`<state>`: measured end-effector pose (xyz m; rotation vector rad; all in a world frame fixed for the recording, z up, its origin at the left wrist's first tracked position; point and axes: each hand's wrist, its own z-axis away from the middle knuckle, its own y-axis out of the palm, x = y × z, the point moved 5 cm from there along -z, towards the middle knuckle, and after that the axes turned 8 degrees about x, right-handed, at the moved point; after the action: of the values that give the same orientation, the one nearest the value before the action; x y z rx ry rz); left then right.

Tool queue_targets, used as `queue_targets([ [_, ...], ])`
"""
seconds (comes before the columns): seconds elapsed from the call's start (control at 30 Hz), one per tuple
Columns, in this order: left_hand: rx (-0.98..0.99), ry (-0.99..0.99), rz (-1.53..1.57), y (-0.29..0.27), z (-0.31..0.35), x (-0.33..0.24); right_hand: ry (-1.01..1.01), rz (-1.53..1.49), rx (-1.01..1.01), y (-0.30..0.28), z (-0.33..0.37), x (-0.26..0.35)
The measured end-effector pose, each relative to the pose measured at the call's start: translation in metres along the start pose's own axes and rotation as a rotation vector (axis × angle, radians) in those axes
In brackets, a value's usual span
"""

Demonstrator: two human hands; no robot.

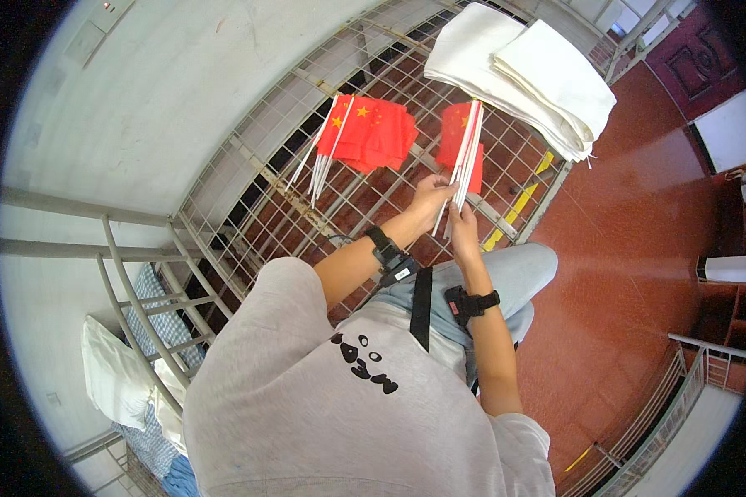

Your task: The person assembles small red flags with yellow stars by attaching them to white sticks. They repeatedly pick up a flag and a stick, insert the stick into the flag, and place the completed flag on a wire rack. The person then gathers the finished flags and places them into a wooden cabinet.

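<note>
Flags (449, 132) of red cloth on white sticks stand bunched between the person's two hands, a little right of centre in the upper half of the frame, above a wire bed base (497, 219). The left hand (432, 199) has its fingers curled around the sticks below the cloth; the right hand (464, 229) seems to pinch the sticks lower down, near their ends, though some fingertips are hidden. Those lower ends spread apart instead of lining up, so a loosened pinch could let one stick slide out of the bunch. Under them lies open mesh, and a thin stick dropped end first might slip through a gap. Squeezing unevenly could also twist the bunch, wrapping cloth around sticks or creasing it. Left of the hands, a second pile of flags (375, 137) lies flat on the mesh, its sticks fanned toward the lower left; a sleeve or wrist strap (385, 247) brushing them could scatter the pile. At the upper right, folded white cloth (547, 79) lies near enough that a swung bunch might snag on it.
</note>
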<state>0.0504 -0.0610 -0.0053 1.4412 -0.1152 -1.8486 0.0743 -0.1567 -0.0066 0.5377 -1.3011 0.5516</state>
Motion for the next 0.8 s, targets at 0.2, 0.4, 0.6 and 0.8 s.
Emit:
queue_targets([
  [0.2,-0.073,0.000,0.043,-0.004,0.001,0.003,0.018,0.029,0.006,-0.004,0.000,0.002],
  [0.4,0.024,-0.047,0.055,-0.002,0.000,0.010,0.006,0.120,0.042,-0.004,-0.001,-0.002],
  [0.6,-0.051,-0.097,-0.070,0.008,0.009,-0.001,0.176,-0.103,0.112,0.005,0.007,0.010],
  [0.8,-0.001,-0.031,-0.234,0.004,0.005,-0.002,0.242,-0.374,0.250,0.005,0.005,-0.002],
])
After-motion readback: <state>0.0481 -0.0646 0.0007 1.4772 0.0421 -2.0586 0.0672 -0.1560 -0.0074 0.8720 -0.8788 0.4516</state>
